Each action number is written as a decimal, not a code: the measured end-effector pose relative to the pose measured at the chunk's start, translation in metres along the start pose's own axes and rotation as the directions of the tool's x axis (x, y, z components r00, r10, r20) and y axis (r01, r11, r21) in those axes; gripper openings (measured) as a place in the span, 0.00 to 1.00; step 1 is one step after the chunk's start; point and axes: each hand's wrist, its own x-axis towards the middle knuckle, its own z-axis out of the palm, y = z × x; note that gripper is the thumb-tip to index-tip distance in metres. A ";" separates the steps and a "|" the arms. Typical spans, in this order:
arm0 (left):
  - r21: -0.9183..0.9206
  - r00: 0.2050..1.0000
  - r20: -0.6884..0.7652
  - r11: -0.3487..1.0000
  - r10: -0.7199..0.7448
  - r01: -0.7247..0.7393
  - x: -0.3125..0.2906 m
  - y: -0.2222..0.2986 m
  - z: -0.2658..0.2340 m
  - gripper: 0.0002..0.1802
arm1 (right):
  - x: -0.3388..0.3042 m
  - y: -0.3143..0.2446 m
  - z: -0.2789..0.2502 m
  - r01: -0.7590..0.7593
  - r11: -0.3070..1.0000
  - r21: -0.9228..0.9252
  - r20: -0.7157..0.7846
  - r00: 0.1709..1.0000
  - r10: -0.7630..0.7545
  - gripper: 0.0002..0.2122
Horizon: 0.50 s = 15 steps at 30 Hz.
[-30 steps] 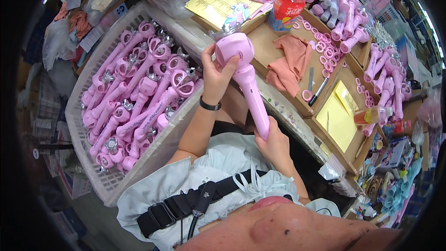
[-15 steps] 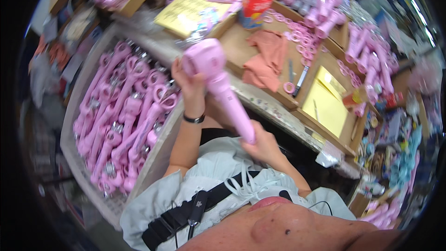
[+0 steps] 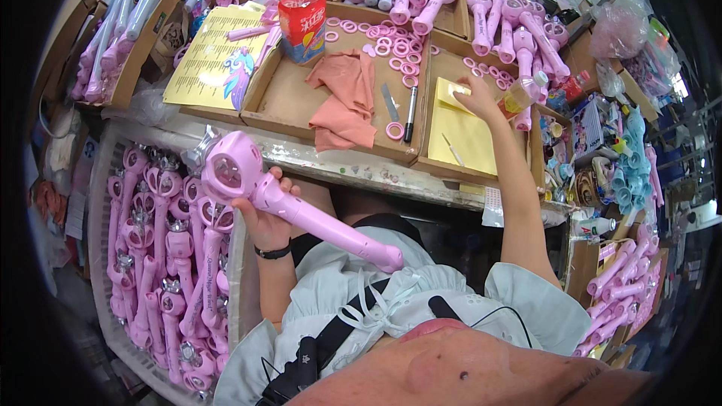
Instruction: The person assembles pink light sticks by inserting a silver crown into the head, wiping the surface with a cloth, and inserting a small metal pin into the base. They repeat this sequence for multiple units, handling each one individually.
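My left hand (image 3: 265, 218) grips a pink toy wand (image 3: 301, 214) just below its round head, holding it tilted over my lap with the handle end pointing toward my chest. My right hand (image 3: 475, 96) reaches forward onto a small yellow sheet (image 3: 457, 94) lying on a larger yellow pad (image 3: 465, 139) in a cardboard tray, fingers touching the sheet. It is not clear whether that hand has taken hold of anything.
A white basket (image 3: 101, 256) at my left holds several pink wands. The cardboard tray (image 3: 278, 101) ahead carries a salmon cloth (image 3: 342, 101), pink rings (image 3: 395, 131), a pen (image 3: 410, 113) and a red bottle (image 3: 301, 19). More wands (image 3: 519, 30) lie at the back.
My right hand let go of the wand's handle and reached forward to the yellow sheets. My left hand lowered the wand and now holds it alone.
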 end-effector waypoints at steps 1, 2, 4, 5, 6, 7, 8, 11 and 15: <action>0.006 1.000 -0.001 1.000 0.008 -0.008 -0.002 0.001 -0.002 0.45 | 0.010 0.018 -0.001 -0.082 0.995 -0.057 0.091 0.992 0.087 0.23; 0.001 1.000 -0.002 1.000 0.002 -0.002 -0.003 0.002 -0.003 0.45 | 0.017 0.032 -0.001 -0.203 0.967 -0.154 0.179 0.957 0.229 0.27; -0.014 1.000 -0.006 1.000 0.000 0.000 -0.005 0.003 -0.005 0.44 | 0.023 0.048 0.000 -0.202 0.967 -0.158 0.197 0.953 0.231 0.30; -0.019 1.000 -0.013 1.000 -0.001 0.001 -0.005 0.004 -0.006 0.44 | 0.023 0.051 0.002 -0.225 0.958 -0.176 0.208 0.943 0.260 0.32; -0.029 1.000 -0.021 1.000 -0.003 0.003 -0.005 0.004 -0.007 0.44 | 0.022 0.051 0.004 -0.230 0.956 -0.182 0.164 0.951 0.260 0.30; -0.027 1.000 -0.025 1.000 -0.012 0.011 -0.005 0.004 -0.007 0.44 | 0.020 0.050 0.007 -0.237 0.953 -0.187 0.122 0.957 0.262 0.29; -0.030 0.999 -0.027 0.999 -0.023 0.022 -0.004 0.004 -0.007 0.44 | 0.016 0.047 0.012 -0.232 0.953 -0.192 0.055 0.968 0.247 0.27; -0.035 0.999 -0.026 0.999 -0.041 0.040 -0.002 0.002 -0.006 0.44 | 0.005 0.041 0.029 -0.155 0.982 -0.110 -0.146 0.980 0.138 0.21; -0.041 0.997 -0.047 0.998 -0.053 0.051 -0.001 -0.004 -0.006 0.43 | -0.012 0.038 0.045 -0.036 0.963 -0.268 -0.315 0.948 -0.052 0.12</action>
